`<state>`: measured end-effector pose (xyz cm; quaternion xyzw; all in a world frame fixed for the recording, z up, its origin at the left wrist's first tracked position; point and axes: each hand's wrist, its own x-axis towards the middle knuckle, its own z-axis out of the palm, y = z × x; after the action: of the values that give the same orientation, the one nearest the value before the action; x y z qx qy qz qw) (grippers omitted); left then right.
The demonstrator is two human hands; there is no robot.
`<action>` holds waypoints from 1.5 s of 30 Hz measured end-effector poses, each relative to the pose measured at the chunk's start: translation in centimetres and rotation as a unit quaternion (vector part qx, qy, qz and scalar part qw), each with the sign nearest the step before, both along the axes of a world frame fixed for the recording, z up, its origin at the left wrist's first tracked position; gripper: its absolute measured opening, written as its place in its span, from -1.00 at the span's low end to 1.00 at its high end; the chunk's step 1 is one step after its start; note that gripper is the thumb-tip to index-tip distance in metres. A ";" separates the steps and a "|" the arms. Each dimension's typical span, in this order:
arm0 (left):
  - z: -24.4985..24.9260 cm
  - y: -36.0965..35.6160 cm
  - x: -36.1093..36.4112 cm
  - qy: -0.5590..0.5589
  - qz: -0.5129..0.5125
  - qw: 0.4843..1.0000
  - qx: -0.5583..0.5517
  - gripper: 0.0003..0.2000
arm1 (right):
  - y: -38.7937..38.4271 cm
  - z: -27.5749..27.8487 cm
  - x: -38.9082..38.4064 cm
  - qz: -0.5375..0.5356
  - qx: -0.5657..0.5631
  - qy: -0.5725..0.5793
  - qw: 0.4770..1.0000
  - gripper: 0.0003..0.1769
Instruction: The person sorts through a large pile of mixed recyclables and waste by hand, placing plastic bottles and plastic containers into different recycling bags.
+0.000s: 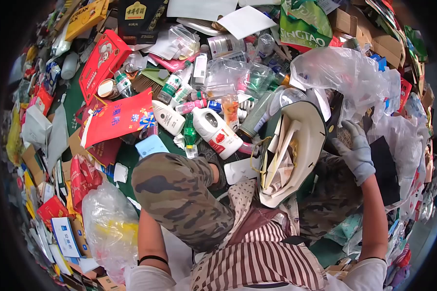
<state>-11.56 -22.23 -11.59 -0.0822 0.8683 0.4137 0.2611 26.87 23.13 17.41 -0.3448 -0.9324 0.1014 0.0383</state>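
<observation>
My right hand (358, 153), in a light grey glove, is at the right beside my knee. Its thumb and fingers are apart and curved, close to a dark patterned surface; I see no firm grip. Left of it, between my legs, an open bag (308, 162) with a pale inside and dark rim stands tilted, with papers and crumpled wrapping in it. A black panel (384, 169) lies just right of the glove. My left forearm (152, 237) runs down behind my raised camouflage knee, which hides the left hand.
Mixed waste surrounds me. In front lie a white jug (217, 133), a cream bottle (167, 118), a red gift bag (119, 119) and several plastic bottles. Clear plastic film (340, 72) heaps at the right, a clear plastic bag (109, 223) at the left. A green Tsingtao bag (305, 24) stands behind.
</observation>
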 end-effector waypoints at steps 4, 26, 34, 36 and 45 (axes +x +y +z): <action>20.2 3.9 -5.7 0.247 -0.021 0.955 0.165 -0.61 | 1.3 -3.2 -3.1 0.053 -0.176 -0.141 0.973 -0.34; 33.8 28.0 6.2 0.173 -0.388 0.882 0.205 -0.43 | 0.4 0.1 2.8 0.072 -0.114 0.037 0.990 -0.54; 7.4 26.0 -5.0 0.017 -0.276 0.961 0.018 -0.26 | -1.8 -1.9 0.3 0.185 -0.165 -0.137 0.959 -0.42; 2.2 27.3 -6.0 0.033 -0.357 0.930 -0.076 -0.21 | -1.1 -3.2 0.1 0.182 -0.167 -0.184 0.951 -0.43; -1.4 28.5 -12.7 0.197 -0.608 0.710 -0.293 -0.03 | 0.7 -4.0 -6.7 0.172 -0.216 -0.226 0.934 -0.47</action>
<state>-24.23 6.26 -13.01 0.4749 0.8398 -0.1036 0.2418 20.13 23.82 13.41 -0.1926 -0.9171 0.2245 -0.2673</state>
